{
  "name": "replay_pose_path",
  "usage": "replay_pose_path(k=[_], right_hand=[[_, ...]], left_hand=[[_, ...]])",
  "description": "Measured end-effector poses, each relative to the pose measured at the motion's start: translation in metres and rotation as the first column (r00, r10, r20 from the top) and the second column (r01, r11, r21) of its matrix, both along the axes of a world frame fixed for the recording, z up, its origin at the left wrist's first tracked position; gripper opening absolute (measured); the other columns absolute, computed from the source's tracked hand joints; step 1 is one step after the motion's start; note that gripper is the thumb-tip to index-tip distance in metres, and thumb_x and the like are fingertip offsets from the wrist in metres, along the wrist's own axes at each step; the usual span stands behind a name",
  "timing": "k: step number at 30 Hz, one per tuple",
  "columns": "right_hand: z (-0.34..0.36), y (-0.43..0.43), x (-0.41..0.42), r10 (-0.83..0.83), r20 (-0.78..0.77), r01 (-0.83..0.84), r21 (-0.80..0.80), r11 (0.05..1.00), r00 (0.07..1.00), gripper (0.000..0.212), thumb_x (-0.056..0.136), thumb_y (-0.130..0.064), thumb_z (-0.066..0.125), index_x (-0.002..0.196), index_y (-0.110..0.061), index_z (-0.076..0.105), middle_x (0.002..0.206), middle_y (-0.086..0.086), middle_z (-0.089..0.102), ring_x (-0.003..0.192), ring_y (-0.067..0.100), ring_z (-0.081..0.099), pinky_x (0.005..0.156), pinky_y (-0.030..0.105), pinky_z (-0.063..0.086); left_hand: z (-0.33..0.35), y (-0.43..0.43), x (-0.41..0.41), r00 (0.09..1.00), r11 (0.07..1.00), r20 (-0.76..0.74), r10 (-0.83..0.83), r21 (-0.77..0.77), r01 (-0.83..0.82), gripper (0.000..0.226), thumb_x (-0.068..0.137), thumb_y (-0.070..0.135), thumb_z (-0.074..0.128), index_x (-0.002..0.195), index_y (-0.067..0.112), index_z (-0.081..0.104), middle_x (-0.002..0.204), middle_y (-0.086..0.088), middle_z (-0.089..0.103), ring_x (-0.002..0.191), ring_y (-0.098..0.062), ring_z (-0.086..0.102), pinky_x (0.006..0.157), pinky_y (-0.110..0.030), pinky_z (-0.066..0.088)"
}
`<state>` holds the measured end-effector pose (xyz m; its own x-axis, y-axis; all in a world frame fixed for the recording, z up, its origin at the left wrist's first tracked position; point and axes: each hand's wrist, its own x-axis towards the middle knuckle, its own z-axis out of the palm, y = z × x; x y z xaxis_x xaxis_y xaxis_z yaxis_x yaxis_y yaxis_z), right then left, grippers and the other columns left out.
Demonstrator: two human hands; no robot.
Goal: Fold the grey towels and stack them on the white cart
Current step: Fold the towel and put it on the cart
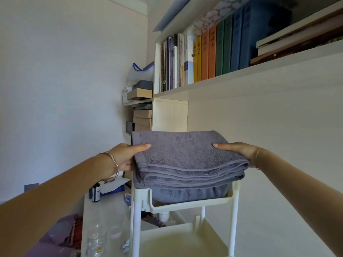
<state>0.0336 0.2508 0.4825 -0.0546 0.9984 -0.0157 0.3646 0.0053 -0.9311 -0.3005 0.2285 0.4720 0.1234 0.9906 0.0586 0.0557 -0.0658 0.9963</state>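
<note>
— Where's the folded grey towel?
— Centre of the frame, held over the top tray of the white cart, above a second grey towel already lying in that tray.
— And the hands?
— The left hand grips the towel's left edge, thumb flat on top; the other fingers go under the cloth, so I cannot tell how they lie. The right hand mirrors it at the right edge, thumb on top, fingers hidden.
— Does the held towel touch the lower one?
— Probably resting on it, though the fold hides the contact.
— Anything else?
— A small dark bottle and a clear glass on the bench at lower left; books on the shelf at upper right.
</note>
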Motion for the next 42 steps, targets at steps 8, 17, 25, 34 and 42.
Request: replay_pose_path(k=[8,17,25,34,42], right_hand=[[0.002,-0.004,-0.001,-0.108,0.192,0.081,0.139,0.987,0.976,0.089,0.055,-0.062,0.079,0.123,-0.008,0.059,0.116,0.009,0.067,0.104,0.026,0.064,0.097,0.039,0.048],[0.011,-0.015,-0.036,-0.081,0.463,-0.079,0.315,0.946,0.883,0.050,0.090,-0.061,0.038,0.084,-0.032,0.078,0.117,-0.004,0.066,0.109,0.015,0.058,0.110,0.032,0.032],[-0.022,-0.009,-0.034,-0.047,0.455,-0.070,0.237,0.969,0.889,0.054,0.086,-0.067,0.040,0.084,-0.028,0.078,0.099,-0.015,0.072,0.102,0.008,0.061,0.111,0.033,0.032],[-0.027,-0.005,-0.040,-0.136,0.637,-0.070,0.287,0.955,0.759,0.064,0.080,-0.072,0.044,0.098,-0.018,0.074,0.103,0.002,0.071,0.096,0.018,0.063,0.099,0.034,0.043],[-0.032,-0.061,-0.036,-0.320,0.497,-0.039,0.585,0.810,0.806,0.028,0.092,-0.037,0.056,0.116,-0.027,0.066,0.126,-0.008,0.062,0.115,0.012,0.056,0.100,0.019,0.036]], left_hand=[[-0.002,0.011,-0.009,0.931,0.987,-0.328,0.160,0.060,-0.149,0.089,0.073,0.042,0.075,0.139,0.001,0.030,0.120,-0.014,0.056,0.098,-0.025,0.060,0.086,-0.036,0.054],[0.012,0.007,0.018,0.669,0.873,-0.743,0.031,0.345,0.343,0.056,0.083,0.066,0.033,0.124,0.037,0.057,0.139,0.009,0.048,0.129,-0.011,0.041,0.110,-0.029,0.027],[-0.006,0.028,0.016,0.613,0.966,-0.786,-0.085,0.086,0.244,0.052,0.081,0.074,0.038,0.112,0.041,0.065,0.126,0.007,0.060,0.113,-0.013,0.055,0.109,-0.032,0.033],[-0.007,0.015,0.031,0.434,0.954,-0.901,0.011,0.139,0.265,0.051,0.092,0.060,0.034,0.123,0.028,0.060,0.127,0.002,0.058,0.112,-0.015,0.053,0.098,-0.023,0.035],[-0.005,-0.013,0.036,0.535,0.807,-0.813,0.230,0.467,0.362,0.036,0.096,0.053,0.032,0.086,0.031,0.058,0.081,0.002,0.060,0.079,-0.017,0.057,0.073,-0.028,0.044]])
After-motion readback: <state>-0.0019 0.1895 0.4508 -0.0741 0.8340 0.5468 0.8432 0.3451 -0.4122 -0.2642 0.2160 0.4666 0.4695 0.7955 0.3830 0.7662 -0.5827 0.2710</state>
